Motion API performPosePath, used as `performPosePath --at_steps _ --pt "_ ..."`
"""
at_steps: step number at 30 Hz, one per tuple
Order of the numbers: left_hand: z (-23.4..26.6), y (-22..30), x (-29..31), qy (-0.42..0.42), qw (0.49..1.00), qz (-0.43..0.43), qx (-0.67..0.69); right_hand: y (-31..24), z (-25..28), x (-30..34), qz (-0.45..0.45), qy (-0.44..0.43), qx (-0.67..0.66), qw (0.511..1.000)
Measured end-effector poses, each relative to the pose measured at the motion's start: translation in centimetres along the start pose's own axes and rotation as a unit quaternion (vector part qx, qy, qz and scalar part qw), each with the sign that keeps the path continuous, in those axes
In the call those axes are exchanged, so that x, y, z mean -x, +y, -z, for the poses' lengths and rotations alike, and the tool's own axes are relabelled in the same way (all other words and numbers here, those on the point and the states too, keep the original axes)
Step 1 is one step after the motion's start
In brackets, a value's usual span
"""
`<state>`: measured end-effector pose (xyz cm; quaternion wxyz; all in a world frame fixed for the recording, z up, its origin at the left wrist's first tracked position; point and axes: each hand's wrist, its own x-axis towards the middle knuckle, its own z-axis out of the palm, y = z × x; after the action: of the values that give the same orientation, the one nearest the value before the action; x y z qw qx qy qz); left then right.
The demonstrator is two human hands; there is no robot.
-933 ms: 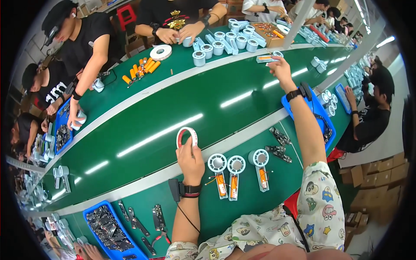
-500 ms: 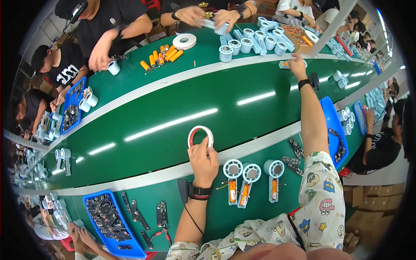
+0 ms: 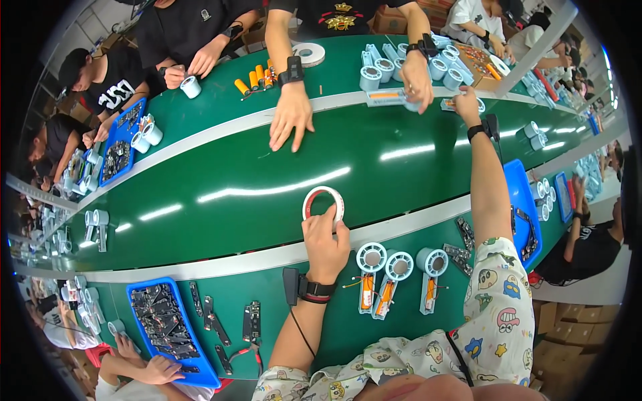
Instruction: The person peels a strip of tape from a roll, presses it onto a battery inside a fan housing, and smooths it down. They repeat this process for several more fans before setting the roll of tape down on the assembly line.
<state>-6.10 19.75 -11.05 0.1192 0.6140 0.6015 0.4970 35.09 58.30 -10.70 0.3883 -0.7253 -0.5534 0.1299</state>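
My left hand (image 3: 326, 242) is closed on a white tape roll (image 3: 341, 206) with a red inner ring, held up at the near side of the green belt. Far off to the right, my right arm stretches across the belt. There my right hand (image 3: 466, 103) grips a light-blue handheld fan body (image 3: 449, 105) lying by the far metal rail; its fingers partly hide it. On the near bench, between my arms, lie three open fan bodies (image 3: 399, 267) with orange batteries and thin wires showing.
A blue tray (image 3: 175, 334) of black circuit boards stands at the left, a second blue tray (image 3: 518, 175) at the right. Pliers (image 3: 258, 357) lie near my left forearm. Opposite, a co-worker's hand (image 3: 292, 117) hangs over the belt; their other hand (image 3: 418, 83) holds a fan body.
The co-worker opposite has reached forward, both hands now at the belt, one carrying a fan body. At the lower left, another person's hand has come onto the blue tray. My grips are unchanged.
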Motion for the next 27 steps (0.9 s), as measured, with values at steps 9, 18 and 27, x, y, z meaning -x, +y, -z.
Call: performPosePath --at_steps 9,18,27 --pt "0.0 -0.1 0.1 0.005 1.0 0.004 0.023 -2.7 -0.8 1.7 0.025 -0.049 0.134 0.989" --pt "0.4 0.2 0.3 0.023 0.999 0.005 0.044 -3.5 0.2 1.0 0.12 -0.063 0.392 0.91" --pt "0.7 0.9 0.1 0.056 0.993 0.026 0.097 -18.1 4.1 25.0 0.414 -0.155 0.053 0.895"
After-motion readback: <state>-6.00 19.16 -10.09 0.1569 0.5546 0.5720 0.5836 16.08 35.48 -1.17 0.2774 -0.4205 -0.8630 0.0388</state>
